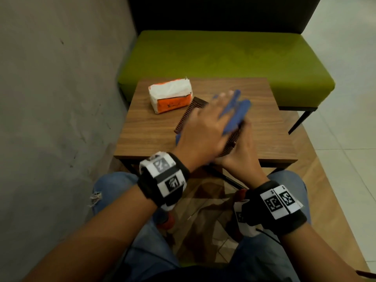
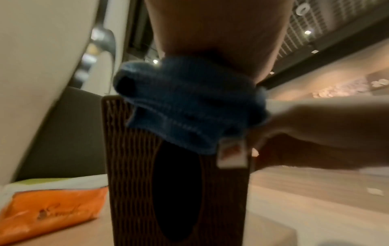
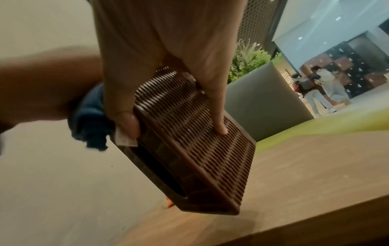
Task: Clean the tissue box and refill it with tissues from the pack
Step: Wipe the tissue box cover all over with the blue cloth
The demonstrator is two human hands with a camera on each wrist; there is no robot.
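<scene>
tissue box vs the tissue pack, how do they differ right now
The tissue box is dark brown and ribbed; the tissue pack is orange and white plastic. The box is tilted up on one end, gripped by the right hand and wiped with a blue cloth under the left hand; the pack lies flat, untouched. Both are on the wooden table.

Tissue box (image 3: 189,146): dark brown, ribbed wavy weave pattern. Cloth (image 1: 236,110): blue. Tissue pack (image 1: 171,96): orange wrapper, white tissues showing on top. Table (image 1: 264,127): brown wood grain. Bench seat (image 1: 223,55): olive green. Wristbands (image 1: 162,180): black with white, black-patterned marker tags.
</scene>
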